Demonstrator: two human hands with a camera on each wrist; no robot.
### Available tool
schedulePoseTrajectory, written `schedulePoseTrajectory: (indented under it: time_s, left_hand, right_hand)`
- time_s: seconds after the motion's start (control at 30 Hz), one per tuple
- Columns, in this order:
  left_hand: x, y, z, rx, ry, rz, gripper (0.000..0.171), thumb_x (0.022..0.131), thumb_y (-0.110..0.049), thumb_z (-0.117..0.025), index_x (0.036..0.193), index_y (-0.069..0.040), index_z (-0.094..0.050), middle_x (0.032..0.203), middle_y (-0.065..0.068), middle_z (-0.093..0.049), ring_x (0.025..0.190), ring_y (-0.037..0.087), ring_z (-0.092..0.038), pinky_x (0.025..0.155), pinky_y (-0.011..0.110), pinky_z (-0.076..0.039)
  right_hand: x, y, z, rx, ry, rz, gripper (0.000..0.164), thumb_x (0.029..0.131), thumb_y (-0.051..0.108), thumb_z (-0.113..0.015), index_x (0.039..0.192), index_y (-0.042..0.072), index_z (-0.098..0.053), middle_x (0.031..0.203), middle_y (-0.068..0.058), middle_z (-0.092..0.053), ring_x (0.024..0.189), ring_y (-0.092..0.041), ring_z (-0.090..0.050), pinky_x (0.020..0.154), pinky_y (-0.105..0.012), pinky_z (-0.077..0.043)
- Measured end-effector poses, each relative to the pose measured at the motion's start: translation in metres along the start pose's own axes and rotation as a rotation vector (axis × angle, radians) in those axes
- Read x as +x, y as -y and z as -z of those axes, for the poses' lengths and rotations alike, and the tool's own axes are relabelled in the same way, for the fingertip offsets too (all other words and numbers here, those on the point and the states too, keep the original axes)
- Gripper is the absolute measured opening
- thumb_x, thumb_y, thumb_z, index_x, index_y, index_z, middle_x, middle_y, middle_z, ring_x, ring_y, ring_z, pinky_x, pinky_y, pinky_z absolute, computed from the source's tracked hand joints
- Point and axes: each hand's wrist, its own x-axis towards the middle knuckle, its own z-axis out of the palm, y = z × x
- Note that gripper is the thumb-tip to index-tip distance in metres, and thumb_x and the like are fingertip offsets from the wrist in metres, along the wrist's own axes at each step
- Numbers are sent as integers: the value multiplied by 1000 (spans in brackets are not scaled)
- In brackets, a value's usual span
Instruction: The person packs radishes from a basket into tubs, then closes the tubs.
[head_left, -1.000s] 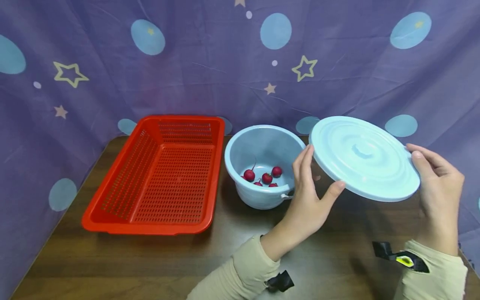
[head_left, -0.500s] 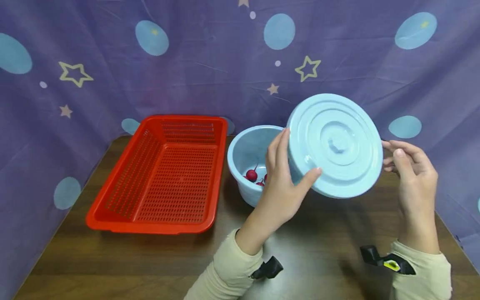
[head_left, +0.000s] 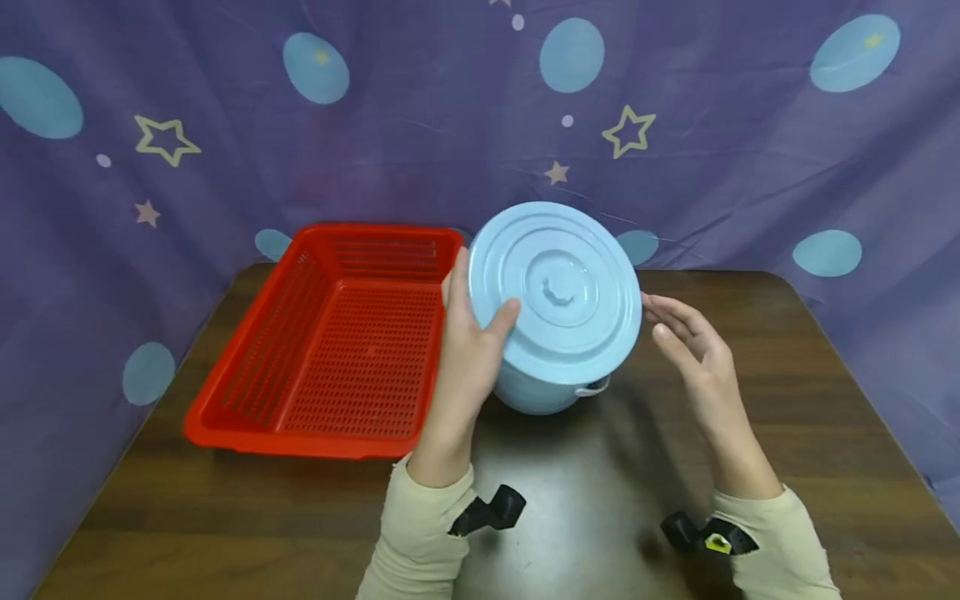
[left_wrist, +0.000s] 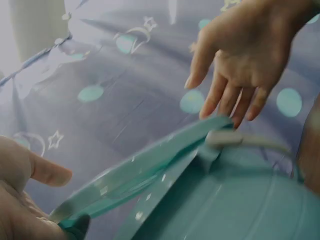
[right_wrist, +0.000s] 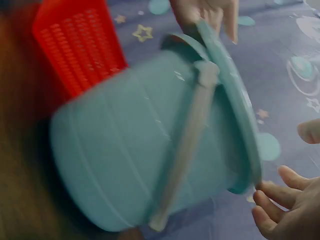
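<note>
A round light-blue lid (head_left: 555,325) sits tilted over the light-blue bucket (head_left: 536,398), its left side raised above the rim and its right side down near it. My left hand (head_left: 467,350) holds the lid's left edge, thumb over the top and fingers at the side. At the opposite edge, the fingertips of my right hand (head_left: 693,354) touch or nearly touch the lid, with the fingers loosely extended. The bucket's white handle (right_wrist: 187,145) hangs along its side in the right wrist view. From above, the lid hides the bucket's inside.
Left of the bucket stands a red slotted plastic basket (head_left: 352,358) on the brown wooden table (head_left: 772,417). A purple curtain (head_left: 420,125) with stars and ovals hangs behind the table.
Both hands and the lid have moved left, bringing the lid from the bucket's right side to over it. The radishes in the bucket are now covered from view. The right hand's grip has loosened.
</note>
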Motion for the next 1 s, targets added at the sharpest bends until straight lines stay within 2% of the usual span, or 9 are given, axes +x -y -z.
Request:
schedulePoseTrajectory:
  time_s: [0.07,0.17,0.33,0.5,0.7,1.0]
  left_hand:
    - [3,2,6,11,24,45,77,93,-4,-61,157,-2,-18,161,14,-18,146,23,-21,118,38,-17]
    - [8,6,12,101,67,91,76,95,-13,-61,157,-2,-18,162,14,-18,148,23,-17,119,38,-14]
    - [14,13,25,280,137,141,71,99,-29,-56,157,-7,-21,161,13,-22,147,24,-17,118,45,-17]
    - [16,20,33,426,204,175,68,102,-37,-51,158,-11,-23,160,11,-23,147,24,-15,117,50,-19]
    - [20,27,36,608,253,182,67,102,-42,-49,157,-9,-27,159,7,-31,148,21,-13,116,52,-17]
    - [34,30,32,680,267,131,66,102,-43,-50,156,-11,-30,158,4,-33,148,22,-15,116,51,-20]
  right_hand:
    - [-2,-2,-4,-45,16,-1,37,101,9,-55,136,-3,-53,137,-5,-59,126,-17,-51,101,-20,-39]
    - [-4,-4,-7,-98,7,5,38,100,8,-56,136,-4,-52,138,-5,-57,126,-15,-51,103,-21,-38]
    - [-2,-6,-8,-98,-6,12,39,99,6,-57,135,-5,-52,137,-7,-58,125,-15,-52,103,-21,-38]
    - [-1,-10,-7,-94,11,18,39,98,4,-58,136,-6,-52,136,-7,-58,124,-14,-52,101,-20,-39]
    - [1,-15,-6,-113,7,31,40,97,3,-58,136,-7,-49,137,-10,-57,124,-14,-52,100,-21,-40]
    - [12,-10,-1,-166,34,39,45,97,0,-57,140,-6,-43,139,-12,-52,122,-10,-52,98,-18,-40]
